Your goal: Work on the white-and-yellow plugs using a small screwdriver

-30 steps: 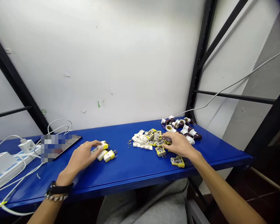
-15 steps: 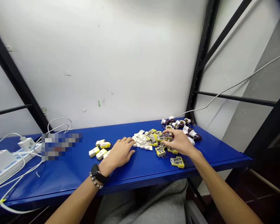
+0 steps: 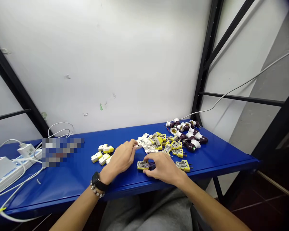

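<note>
My right hand (image 3: 162, 167) grips an open yellow plug half (image 3: 142, 165) between thumb and fingers, near the table's front edge. The plug's pale inner parts face up; its far end is hidden by my fingers. My left hand (image 3: 123, 156), with a black watch on the wrist, pinches a small white plug cover (image 3: 137, 146) at the edge of a pile of white covers (image 3: 148, 141). Right of that pile lie several open yellow plug halves (image 3: 177, 145), and one more open plug half (image 3: 183, 165) sits apart at the front. Closed white-and-yellow plugs (image 3: 96, 157) lie left of my left hand.
Dark red lamp holders with white collars (image 3: 191, 134) are heaped at the back right of the blue table (image 3: 82, 179). A white power strip (image 3: 14, 173) with chargers and loose cables occupies the left end. Black rack posts (image 3: 203, 70) stand at the back corners.
My right hand has moved left and toward me from the yellow pile, bringing an open plug half. The left hand's fingers have closed on a white cover.
</note>
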### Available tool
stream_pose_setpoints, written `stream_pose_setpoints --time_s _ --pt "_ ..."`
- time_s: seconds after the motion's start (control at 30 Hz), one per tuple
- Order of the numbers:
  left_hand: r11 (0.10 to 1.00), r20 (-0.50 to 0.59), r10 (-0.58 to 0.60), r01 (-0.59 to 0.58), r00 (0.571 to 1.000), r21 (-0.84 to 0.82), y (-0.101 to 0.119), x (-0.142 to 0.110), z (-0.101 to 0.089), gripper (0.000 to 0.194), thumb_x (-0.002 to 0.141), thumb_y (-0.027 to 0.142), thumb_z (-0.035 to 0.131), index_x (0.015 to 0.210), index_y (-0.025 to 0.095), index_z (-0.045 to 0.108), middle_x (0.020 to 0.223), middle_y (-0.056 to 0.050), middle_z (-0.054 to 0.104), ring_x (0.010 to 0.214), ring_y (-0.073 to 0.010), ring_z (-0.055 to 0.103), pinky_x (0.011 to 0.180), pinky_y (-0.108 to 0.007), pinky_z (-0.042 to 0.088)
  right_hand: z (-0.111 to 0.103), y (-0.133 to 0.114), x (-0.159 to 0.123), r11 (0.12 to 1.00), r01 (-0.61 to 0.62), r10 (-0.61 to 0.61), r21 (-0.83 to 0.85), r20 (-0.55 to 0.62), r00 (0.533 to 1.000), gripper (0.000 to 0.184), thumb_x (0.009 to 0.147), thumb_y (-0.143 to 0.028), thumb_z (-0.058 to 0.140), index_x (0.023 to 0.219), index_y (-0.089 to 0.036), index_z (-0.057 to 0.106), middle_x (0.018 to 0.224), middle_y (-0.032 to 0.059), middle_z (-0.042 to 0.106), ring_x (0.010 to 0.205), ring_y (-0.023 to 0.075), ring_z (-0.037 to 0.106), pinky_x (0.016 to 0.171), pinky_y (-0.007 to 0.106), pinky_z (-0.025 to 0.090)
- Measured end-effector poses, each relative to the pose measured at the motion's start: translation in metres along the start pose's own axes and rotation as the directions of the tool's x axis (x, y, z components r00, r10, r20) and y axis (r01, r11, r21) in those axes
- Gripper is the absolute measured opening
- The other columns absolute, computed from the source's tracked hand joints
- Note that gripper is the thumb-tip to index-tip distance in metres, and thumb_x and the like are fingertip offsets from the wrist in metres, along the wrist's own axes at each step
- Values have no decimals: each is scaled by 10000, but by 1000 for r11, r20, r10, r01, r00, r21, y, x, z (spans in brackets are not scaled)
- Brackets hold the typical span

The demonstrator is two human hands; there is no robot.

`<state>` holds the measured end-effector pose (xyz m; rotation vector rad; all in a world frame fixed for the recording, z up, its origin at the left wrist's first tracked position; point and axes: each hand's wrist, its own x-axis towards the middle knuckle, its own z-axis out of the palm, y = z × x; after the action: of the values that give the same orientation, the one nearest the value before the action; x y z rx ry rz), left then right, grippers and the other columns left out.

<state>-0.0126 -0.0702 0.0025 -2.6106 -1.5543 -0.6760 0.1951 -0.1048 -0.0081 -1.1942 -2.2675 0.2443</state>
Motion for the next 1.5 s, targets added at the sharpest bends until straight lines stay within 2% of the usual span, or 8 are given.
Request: stream_pose_setpoints --time_s 0.13,0.27,0.47,0.8,0.93,1.1,1.4,1.5 --pt "967 69 -4 21 998 -255 -4 -15 -1 266 1047 278 343 1158 231 580 1061 -57 719 927 -234 678 786 -335 477 13 1 2 1000 -14 14 -9 3 1000 447 766 -380 800 1181 -245 705 1028 61 789 948 293 735 839 367 528" --pt "949 147 41 8 988 -316 -7 -24 0 284 1031 332 421 1150 240 661 1146 -56 721 1057 -248 656 907 -348 479 15 4 -1 997 -59 59 56 2 998 601 760 -413 819 1306 -255 623 1064 57 789 980 295 741 865 373 537" --pt "953 155 97 -47 983 -299 -9 -29 -3 300 997 358 514 1253 286 651 1112 -40 679 896 -213 646 825 -321 501 13 4 -3 997 -59 58 54 13 998 479 776 -442 813 1205 -270 684 1051 50 788 982 287 741 865 359 538" --pt "970 108 90 -63 990 -233 -17 -31 -6 316 1011 372 499 1259 259 657 1162 -61 690 1000 -241 659 894 -347 509 18 7 -6 997 -69 70 37 -5 998 518 785 -460 797 1244 -254 674 1081 77 778 1017 288 729 901 364 530" --pt "977 152 147 -119 977 -176 -11 -39 -10 313 1024 376 482 1251 290 680 1193 -56 703 1035 -245 662 903 -345 503 19 8 -6 995 -75 75 66 -6 997 582 769 -458 813 1285 -247 647 1130 81 770 1045 302 723 921 390 528" --pt "985 155 172 -165 973 -57 0 -39 -8 311 1009 414 522 1204 268 716 1113 -75 730 984 -256 671 861 -350 498 18 8 -6 992 -78 78 104 -3 997 582 755 -444 832 1273 -250 654 1129 73 775 1052 307 724 918 393 534" --pt "984 204 171 -155 964 -92 6 -32 -17 253 970 374 605 1166 302 749 1064 -40 751 960 -254 685 826 -342 490 18 8 -7 997 -58 58 57 5 998 502 795 -444 805 1233 -236 678 1073 75 780 1024 300 726 896 389 535" --pt "988 194 142 -127 971 -88 3 -27 -21 275 930 410 651 1165 306 747 1137 -43 739 1023 -269 677 874 -343 491 19 9 -7 994 -23 27 105 -41 999 538 749 -459 839 1208 -224 684 1106 80 767 1031 293 720 895 383 540"
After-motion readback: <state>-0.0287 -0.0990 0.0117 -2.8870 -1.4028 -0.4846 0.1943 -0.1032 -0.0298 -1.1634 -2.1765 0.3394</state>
